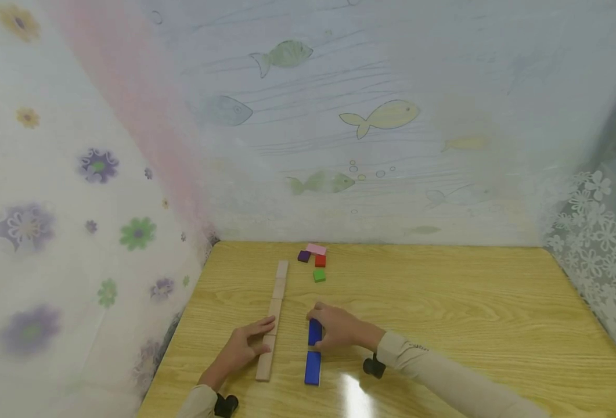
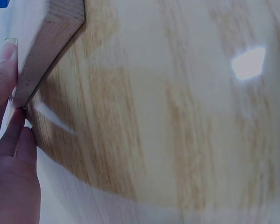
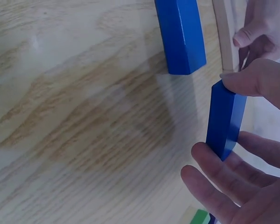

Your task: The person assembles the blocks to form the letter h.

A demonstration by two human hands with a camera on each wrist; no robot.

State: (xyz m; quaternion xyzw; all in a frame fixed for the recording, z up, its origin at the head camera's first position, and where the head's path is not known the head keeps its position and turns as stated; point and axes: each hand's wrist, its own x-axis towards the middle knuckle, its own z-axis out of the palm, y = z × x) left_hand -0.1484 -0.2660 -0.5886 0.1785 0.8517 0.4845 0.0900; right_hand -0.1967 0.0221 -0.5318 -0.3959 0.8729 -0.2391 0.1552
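Observation:
A line of plain wooden blocks (image 1: 266, 359) runs away from the near side of the table. My left hand (image 1: 241, 347) rests its thumb and fingers on this line near its middle; in the left wrist view, fingertips touch a block's side (image 2: 51, 42). My right hand (image 1: 342, 328) pinches a blue block (image 1: 315, 332) by its two ends, thumb at the near end. A second blue block (image 1: 312, 368) lies just nearer, with a small gap between the two. The right wrist view shows the held block (image 3: 225, 119) between thumb and fingers.
Beyond the right hand lie a green block (image 1: 319, 276), a red block (image 1: 320, 261), a dark purple block (image 1: 304, 256) and a pink block (image 1: 316, 249). A fish-patterned sheet (image 1: 391, 203) hangs behind the table (image 1: 443, 290), and a flowered one (image 1: 104, 244) at the left.

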